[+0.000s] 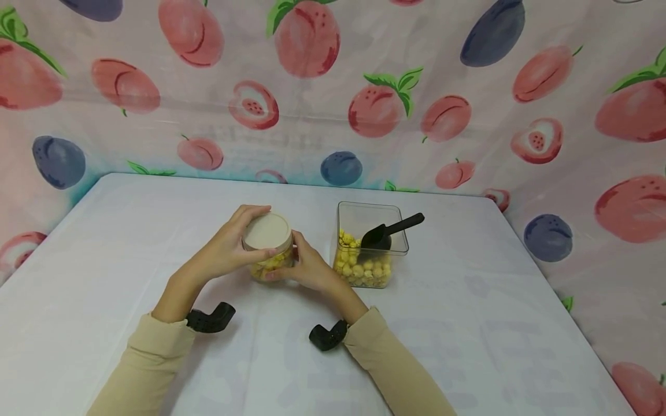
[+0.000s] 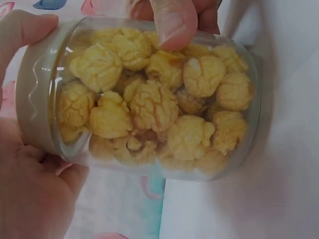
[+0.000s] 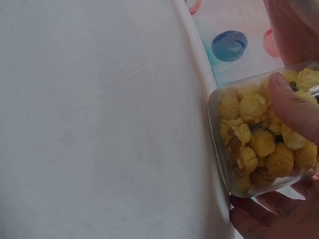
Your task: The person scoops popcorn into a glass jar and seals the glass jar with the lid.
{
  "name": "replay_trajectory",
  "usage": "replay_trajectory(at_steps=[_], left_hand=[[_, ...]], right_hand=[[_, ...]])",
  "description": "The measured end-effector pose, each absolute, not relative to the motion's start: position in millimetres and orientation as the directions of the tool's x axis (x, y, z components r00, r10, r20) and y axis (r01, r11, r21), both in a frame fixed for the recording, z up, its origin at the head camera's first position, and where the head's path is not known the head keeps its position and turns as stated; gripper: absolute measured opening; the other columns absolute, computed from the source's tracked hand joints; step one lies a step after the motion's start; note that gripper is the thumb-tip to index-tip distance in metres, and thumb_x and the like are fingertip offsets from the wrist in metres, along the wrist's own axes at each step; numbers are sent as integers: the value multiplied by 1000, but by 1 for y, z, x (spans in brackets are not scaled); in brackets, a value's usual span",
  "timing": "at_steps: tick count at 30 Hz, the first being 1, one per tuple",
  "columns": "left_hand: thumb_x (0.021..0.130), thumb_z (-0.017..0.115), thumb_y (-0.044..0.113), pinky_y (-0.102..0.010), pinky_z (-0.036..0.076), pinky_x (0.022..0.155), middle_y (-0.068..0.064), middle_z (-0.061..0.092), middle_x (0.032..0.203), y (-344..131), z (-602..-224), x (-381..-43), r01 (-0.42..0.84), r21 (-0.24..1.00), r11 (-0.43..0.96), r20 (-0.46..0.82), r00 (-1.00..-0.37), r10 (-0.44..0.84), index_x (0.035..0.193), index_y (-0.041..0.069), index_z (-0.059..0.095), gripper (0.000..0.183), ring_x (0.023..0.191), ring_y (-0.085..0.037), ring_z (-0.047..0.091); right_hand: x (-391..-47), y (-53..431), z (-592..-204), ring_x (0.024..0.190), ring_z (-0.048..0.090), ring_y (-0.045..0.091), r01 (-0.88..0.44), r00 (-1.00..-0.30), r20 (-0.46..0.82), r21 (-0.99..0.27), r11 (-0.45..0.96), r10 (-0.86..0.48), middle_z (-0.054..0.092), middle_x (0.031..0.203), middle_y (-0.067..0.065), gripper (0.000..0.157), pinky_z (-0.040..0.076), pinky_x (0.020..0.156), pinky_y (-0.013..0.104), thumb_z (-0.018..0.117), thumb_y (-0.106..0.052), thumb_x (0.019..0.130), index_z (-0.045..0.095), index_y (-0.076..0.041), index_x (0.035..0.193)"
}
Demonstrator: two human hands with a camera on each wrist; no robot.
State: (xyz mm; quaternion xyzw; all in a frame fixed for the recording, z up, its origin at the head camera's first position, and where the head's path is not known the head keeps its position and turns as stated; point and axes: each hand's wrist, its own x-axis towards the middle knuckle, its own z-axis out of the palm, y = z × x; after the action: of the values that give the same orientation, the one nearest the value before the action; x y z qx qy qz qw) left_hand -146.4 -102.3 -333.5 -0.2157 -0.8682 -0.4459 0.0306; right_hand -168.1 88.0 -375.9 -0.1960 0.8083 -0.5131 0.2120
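Observation:
A clear jar (image 2: 164,172) full of yellow popcorn (image 2: 154,104) stands near the middle of the table, with a cream lid (image 1: 267,231) on its mouth. My left hand (image 1: 229,245) grips the lid from the left, thumb across the near side and fingers around the far side. Lower down, my right hand (image 1: 312,266) holds the jar's body, its thumb pressed on the near wall. In the right wrist view the jar's base (image 3: 218,144) is right at the white tabletop. The lid sits level on the jar.
Right of the jar stands a clear square container (image 1: 369,206) partly filled with popcorn. A black scoop (image 1: 387,233) leans in it, handle sticking out over the right rim. A fruit-print cloth (image 1: 307,138) hangs behind the white table (image 1: 468,346).

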Motion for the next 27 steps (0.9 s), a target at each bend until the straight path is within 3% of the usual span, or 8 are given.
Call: replay_trajectory(at_steps=[12,27], left_hand=[[71,80,36,-55,40,92,-22,36,128,-93,-328,-143,288,684,670,206,-958,201,134,-1,38,84,117,-36,34],[70,82,28,-53,47,88,-18,43,123,-91,-331,-145,338,679,652,288,-939,187,130,-3,45,78,110,-35,47]], right_hand=[[-167,88,-374,112,48,20,-110,-831,-138,-909,402,-539,40,139,2,92,43,94,38,78,-26,75,21,-16,146],[-168,88,-373,115,48,20,-103,-837,-131,-915,389,-531,40,140,1,93,42,97,40,79,-25,74,21,-18,147]])
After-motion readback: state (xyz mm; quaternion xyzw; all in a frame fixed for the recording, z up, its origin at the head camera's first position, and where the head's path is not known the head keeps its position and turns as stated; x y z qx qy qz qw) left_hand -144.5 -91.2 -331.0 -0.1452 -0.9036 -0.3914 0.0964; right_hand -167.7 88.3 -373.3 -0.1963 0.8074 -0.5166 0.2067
